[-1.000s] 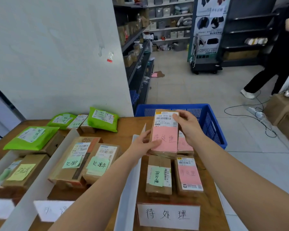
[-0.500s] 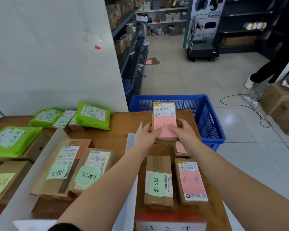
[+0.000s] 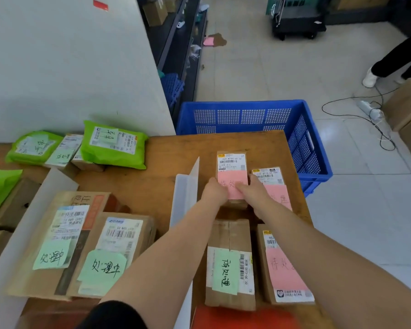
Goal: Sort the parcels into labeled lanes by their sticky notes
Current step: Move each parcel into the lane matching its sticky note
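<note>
Two hands meet at the centre of the frame on one small brown parcel [image 3: 231, 162] that lies flat on the wooden worktop [image 3: 152, 184]. My left hand [image 3: 215, 192] grips its left edge with curled fingers, and my right hand [image 3: 252, 189] curls over its near right corner, both partly covering the pink sticky note [image 3: 233, 187] on its top. A white shipping label with a barcode sits on the far half of that parcel.

Just right of it, touching or nearly so, lies a second parcel with a pink note [image 3: 274, 188], partly hidden by my right forearm. Nearer the bottom of the frame in the same lane lie a brown box with a green note [image 3: 229, 264] and, to its right, a box with a pink note [image 3: 282, 267].

A white divider [image 3: 185, 193] stands left of this lane. Left of it, at lower left, two larger cardboard boxes [image 3: 81, 243] carry green notes. Green mailer bags [image 3: 114, 144] lie at the left, near the white wall.

A blue plastic crate [image 3: 252, 117] stands past the worktop's far edge, on the tiled floor. At the upper right edge a person's leg and white shoe [image 3: 369, 77] show.
</note>
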Demonstrator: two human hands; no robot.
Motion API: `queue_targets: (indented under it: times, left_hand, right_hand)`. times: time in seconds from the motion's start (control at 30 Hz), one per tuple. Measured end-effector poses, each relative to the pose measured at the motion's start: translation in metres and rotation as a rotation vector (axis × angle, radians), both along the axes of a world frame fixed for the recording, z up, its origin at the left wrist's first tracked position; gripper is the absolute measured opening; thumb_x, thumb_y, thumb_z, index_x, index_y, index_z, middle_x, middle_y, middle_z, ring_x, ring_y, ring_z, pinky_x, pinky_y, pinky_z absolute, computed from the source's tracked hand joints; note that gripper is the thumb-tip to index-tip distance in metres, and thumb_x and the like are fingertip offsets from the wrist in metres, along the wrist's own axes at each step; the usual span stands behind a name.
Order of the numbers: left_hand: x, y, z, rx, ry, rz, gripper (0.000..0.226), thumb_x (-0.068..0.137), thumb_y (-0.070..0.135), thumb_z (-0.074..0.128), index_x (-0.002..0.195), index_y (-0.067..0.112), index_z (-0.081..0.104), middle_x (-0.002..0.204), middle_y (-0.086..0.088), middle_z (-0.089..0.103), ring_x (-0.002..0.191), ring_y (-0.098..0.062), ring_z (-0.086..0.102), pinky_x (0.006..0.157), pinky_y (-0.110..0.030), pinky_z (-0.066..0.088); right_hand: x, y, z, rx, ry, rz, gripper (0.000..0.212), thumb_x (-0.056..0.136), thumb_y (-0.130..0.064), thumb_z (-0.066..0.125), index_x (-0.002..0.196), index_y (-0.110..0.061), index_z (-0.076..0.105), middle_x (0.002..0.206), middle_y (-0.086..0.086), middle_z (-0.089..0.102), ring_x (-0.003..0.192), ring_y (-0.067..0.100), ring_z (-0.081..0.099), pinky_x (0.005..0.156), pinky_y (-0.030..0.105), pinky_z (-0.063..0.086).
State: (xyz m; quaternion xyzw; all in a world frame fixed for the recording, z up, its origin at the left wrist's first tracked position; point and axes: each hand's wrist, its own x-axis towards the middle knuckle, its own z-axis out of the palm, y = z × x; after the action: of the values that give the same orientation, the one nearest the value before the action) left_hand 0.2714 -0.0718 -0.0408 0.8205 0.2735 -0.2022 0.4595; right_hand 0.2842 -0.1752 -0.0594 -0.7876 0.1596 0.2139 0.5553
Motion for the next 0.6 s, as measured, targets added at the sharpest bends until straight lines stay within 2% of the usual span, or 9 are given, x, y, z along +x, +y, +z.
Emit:
queue_targets:
  times: [0.07, 0.17, 0.27, 0.33, 0.4, 0.47, 0.53, 0.6]
  left_hand:
    - [0.0, 0.0, -0.005, 0.064, 0.022, -0.029, 0.036, 0.094, 0.009, 0.044, 0.129, 0.006, 0.039, 0.132, -0.014, 0.05, 0.117, -0.028, 0.051, 0.085, -0.028, 0.045]
    - [-0.004, 0.0, -0.011, 0.103, 0.055, -0.057, 0.038, 0.093, 0.006, 0.046, 0.13, 0.006, 0.04, 0.131, -0.014, 0.05, 0.118, -0.028, 0.051, 0.088, -0.029, 0.044]
    - [-0.01, -0.001, -0.006, 0.176, 0.034, -0.13, 0.038, 0.093, 0.007, 0.047, 0.13, 0.005, 0.04, 0.13, -0.015, 0.051, 0.117, -0.028, 0.052, 0.093, -0.031, 0.044]
    - [-0.015, -0.002, 0.005, 0.219, -0.077, -0.189, 0.035, 0.093, 0.009, 0.046, 0.127, 0.004, 0.044, 0.128, -0.016, 0.053, 0.115, -0.029, 0.053, 0.091, -0.031, 0.044]
    - [-0.023, -0.002, 0.021, 0.199, -0.237, -0.166, 0.031, 0.093, 0.011, 0.048, 0.123, 0.008, 0.05, 0.126, -0.011, 0.057, 0.112, -0.024, 0.056, 0.082, -0.024, 0.044]
    - [-0.039, 0.006, 0.038, 0.171, -0.409, -0.092, 0.032, 0.091, 0.012, 0.051, 0.124, 0.012, 0.052, 0.125, -0.003, 0.058, 0.112, -0.013, 0.054, 0.076, -0.008, 0.038]
    - [-0.061, 0.019, 0.047, 0.204, -0.531, -0.034, 0.037, 0.09, 0.01, 0.052, 0.127, 0.014, 0.05, 0.128, 0.0, 0.055, 0.112, -0.007, 0.049, 0.079, 0.0, 0.033]
    - [-0.084, 0.035, 0.046, 0.244, -0.493, 0.016, 0.043, 0.091, 0.014, 0.052, 0.133, 0.017, 0.043, 0.136, 0.0, 0.049, 0.123, -0.013, 0.046, 0.091, -0.012, 0.032]
  right_hand:
    - [0.001, 0.003, -0.005, -0.056, 0.017, 0.048, 0.038, 0.092, -0.013, 0.05, 0.129, -0.011, 0.042, 0.127, 0.009, 0.056, 0.112, 0.027, 0.054, 0.094, 0.044, 0.046]
    - [0.0, 0.005, -0.009, -0.156, 0.05, 0.144, 0.039, 0.09, -0.009, 0.049, 0.128, -0.009, 0.043, 0.124, 0.011, 0.056, 0.111, 0.029, 0.054, 0.095, 0.046, 0.046]
    - [-0.004, 0.007, -0.011, -0.247, 0.048, 0.244, 0.041, 0.086, -0.002, 0.049, 0.127, -0.005, 0.042, 0.119, 0.013, 0.057, 0.107, 0.029, 0.055, 0.083, 0.036, 0.048]
    - [-0.009, 0.009, -0.008, -0.265, -0.008, 0.258, 0.042, 0.084, 0.001, 0.049, 0.125, -0.006, 0.043, 0.117, 0.013, 0.057, 0.104, 0.029, 0.056, 0.072, 0.031, 0.043]
    - [-0.016, 0.009, 0.001, -0.254, -0.138, 0.215, 0.04, 0.084, 0.001, 0.051, 0.123, -0.009, 0.046, 0.119, 0.009, 0.057, 0.106, 0.026, 0.056, 0.07, 0.027, 0.04]
    - [-0.026, 0.008, 0.012, -0.257, -0.274, 0.189, 0.047, 0.086, -0.001, 0.054, 0.13, -0.012, 0.043, 0.131, 0.006, 0.051, 0.118, 0.024, 0.051, 0.081, 0.027, 0.043]
    - [-0.041, 0.01, 0.021, -0.249, -0.292, 0.255, 0.057, 0.089, -0.007, 0.054, 0.141, -0.012, 0.033, 0.146, 0.005, 0.038, 0.132, 0.023, 0.039, 0.102, 0.032, 0.036]
    - [-0.058, 0.017, 0.029, -0.173, -0.236, 0.373, 0.057, 0.09, -0.012, 0.052, 0.143, -0.013, 0.03, 0.148, 0.005, 0.037, 0.134, 0.02, 0.037, 0.105, 0.03, 0.032]
